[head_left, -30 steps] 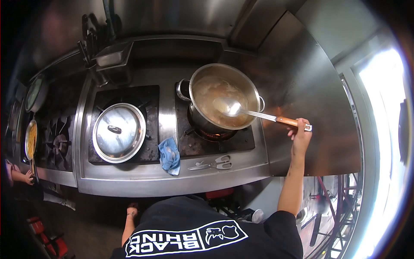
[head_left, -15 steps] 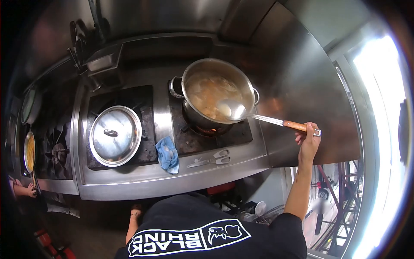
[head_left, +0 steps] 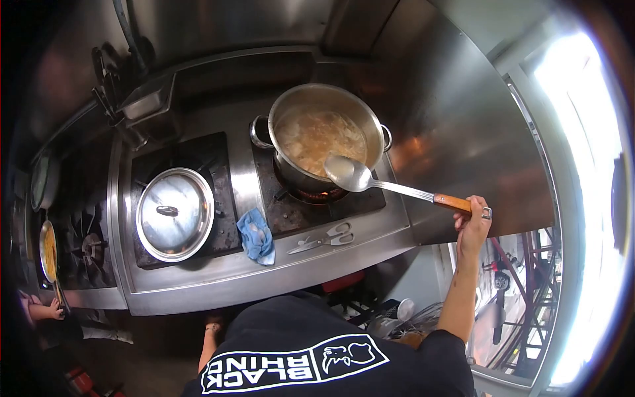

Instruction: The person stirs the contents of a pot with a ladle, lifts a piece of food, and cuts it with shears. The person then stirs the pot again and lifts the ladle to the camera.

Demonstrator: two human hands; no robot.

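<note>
My right hand [head_left: 472,227] is closed around the wooden handle of a large metal spoon [head_left: 405,189]. The spoon's bowl overlaps the near rim of a tall steel pot [head_left: 376,112] in this view. Inside the pot, cloudy broth [head_left: 319,140] holds pale, shredded-looking bits, and flame glows beneath it. My left hand [head_left: 213,326] hangs low by my body under the counter's front edge, its fingers hidden in shadow.
A lidded pan [head_left: 175,213] sits on the left burner. A blue cloth [head_left: 255,237] and scissors [head_left: 323,239] lie along the counter front. Far left, another person's hand [head_left: 55,309] holds a frying pan [head_left: 48,251]. Utensils stand near a metal container [head_left: 151,112].
The spoon has come from over the broth toward the near rim, its bowl now showing more clearly. My right hand has shifted slightly down. The view has tilted a little.
</note>
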